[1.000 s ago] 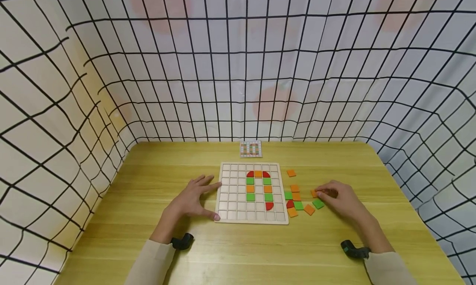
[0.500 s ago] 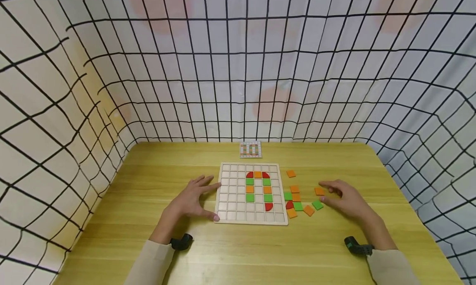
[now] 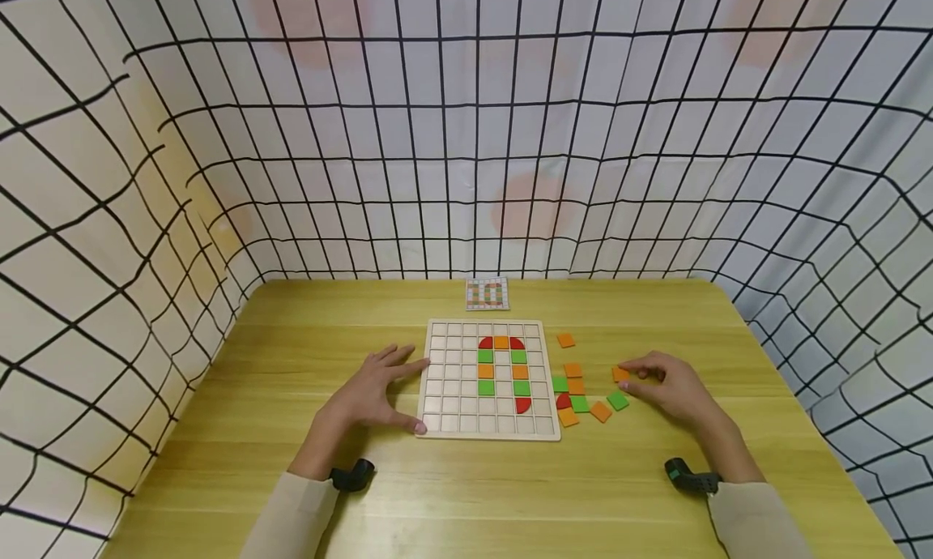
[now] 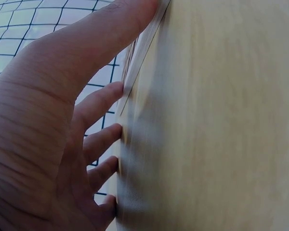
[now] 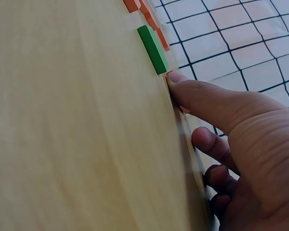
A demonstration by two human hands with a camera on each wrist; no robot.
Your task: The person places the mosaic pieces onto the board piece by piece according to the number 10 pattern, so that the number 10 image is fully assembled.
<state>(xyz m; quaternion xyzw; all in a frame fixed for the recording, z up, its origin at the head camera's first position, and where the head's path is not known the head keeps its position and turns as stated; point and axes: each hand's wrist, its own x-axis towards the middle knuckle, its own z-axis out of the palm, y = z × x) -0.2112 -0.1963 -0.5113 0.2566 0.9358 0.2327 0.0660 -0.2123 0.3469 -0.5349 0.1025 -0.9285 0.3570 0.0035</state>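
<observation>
A wooden grid board (image 3: 452,423) lies on the table, bearing red quarter-round, orange and green square tiles in an arch-like pattern. My left hand (image 3: 370,390) is spread at its left side; thumb and index finger touch the edge, as the left wrist view also shows of the board (image 4: 135,67). To the right of the board, my right hand (image 3: 670,387) pinches an orange tile (image 3: 619,374) between thumb and index finger, at table level. A green tile (image 3: 618,400) lies just in front of that thumb. In the right wrist view, the thumb (image 5: 197,94) hides most of the orange tile.
Several loose orange, green and red tiles lie by the board's right edge, among them an orange tile (image 3: 601,411) and a red tile (image 3: 564,401). A small pattern card (image 3: 487,294) lies behind the board. A black-grid white cloth (image 3: 510,138) encloses the table's back and sides.
My right fingers opened away from the orange tile half a second ago and have closed on it again. The left hand stays at the board's edge. The view has shifted slightly.
</observation>
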